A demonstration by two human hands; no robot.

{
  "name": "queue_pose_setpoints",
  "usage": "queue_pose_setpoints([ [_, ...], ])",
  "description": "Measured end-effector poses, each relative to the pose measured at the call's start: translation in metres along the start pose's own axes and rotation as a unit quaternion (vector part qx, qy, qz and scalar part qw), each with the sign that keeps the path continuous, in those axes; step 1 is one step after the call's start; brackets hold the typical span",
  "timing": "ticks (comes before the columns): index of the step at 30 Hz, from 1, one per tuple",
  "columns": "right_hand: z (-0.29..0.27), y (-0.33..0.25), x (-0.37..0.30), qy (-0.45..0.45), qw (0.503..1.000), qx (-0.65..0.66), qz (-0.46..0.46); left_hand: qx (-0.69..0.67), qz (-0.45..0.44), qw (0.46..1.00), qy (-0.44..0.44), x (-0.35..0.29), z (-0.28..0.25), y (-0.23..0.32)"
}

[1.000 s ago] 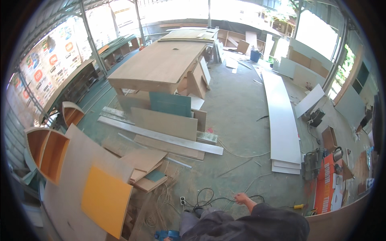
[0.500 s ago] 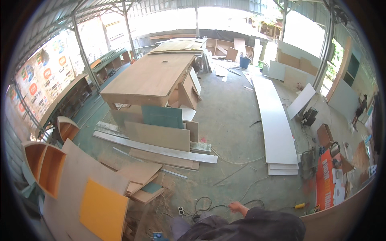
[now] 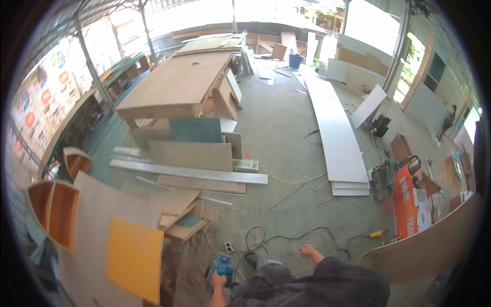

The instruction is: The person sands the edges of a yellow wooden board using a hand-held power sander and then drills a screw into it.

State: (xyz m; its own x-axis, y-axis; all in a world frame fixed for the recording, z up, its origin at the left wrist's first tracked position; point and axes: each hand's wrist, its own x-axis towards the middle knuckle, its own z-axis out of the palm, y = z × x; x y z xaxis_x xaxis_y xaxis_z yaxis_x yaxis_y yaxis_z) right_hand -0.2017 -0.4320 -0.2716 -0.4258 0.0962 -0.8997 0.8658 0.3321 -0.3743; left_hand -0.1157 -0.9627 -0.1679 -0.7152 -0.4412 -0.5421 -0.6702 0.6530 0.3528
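My left hand (image 3: 218, 280) is wrapped round a blue handheld power tool (image 3: 224, 262), low and left of my legs; its exact kind is hard to make out. The tool is beside the edge of a large wooden board (image 3: 92, 240) that carries a yellow square panel (image 3: 134, 260). My right hand (image 3: 307, 251) hangs out in front of my body over the floor, its fingers curled and nothing visible in them. Black cable (image 3: 296, 237) runs along the floor close to this hand. A socket block (image 3: 228, 247) lies near the tool.
A big wooden worktable (image 3: 179, 84) stands ahead to the left, with panels and long strips before it. Long white boards (image 3: 337, 138) lie on the right. Orange shelving (image 3: 64, 215) is at far left. A curved board (image 3: 429, 248) and a yellow connector (image 3: 376, 234) are near right.
My left hand has come into view with the blue tool, which was only partly visible at the lower edge. The view has shifted, and my right hand is now further right and higher.
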Motion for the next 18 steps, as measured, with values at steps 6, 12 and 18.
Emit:
queue_pose_setpoints([
  [6, 0.078, 0.063, -0.088, -0.005, 0.997, 0.074, 0.0, -0.129, 0.076, 0.989, 0.014, -0.004, 0.001, -0.047],
  [12, 0.148, 0.141, -0.207, 0.085, 0.991, 0.083, -0.061, -0.187, 0.156, 0.957, -0.16, -0.035, 0.008, -0.054],
  [18, 0.215, 0.321, -0.24, 0.101, 0.966, 0.236, 0.029, -0.226, 0.141, 0.908, -0.323, -0.089, -0.026, -0.033],
])
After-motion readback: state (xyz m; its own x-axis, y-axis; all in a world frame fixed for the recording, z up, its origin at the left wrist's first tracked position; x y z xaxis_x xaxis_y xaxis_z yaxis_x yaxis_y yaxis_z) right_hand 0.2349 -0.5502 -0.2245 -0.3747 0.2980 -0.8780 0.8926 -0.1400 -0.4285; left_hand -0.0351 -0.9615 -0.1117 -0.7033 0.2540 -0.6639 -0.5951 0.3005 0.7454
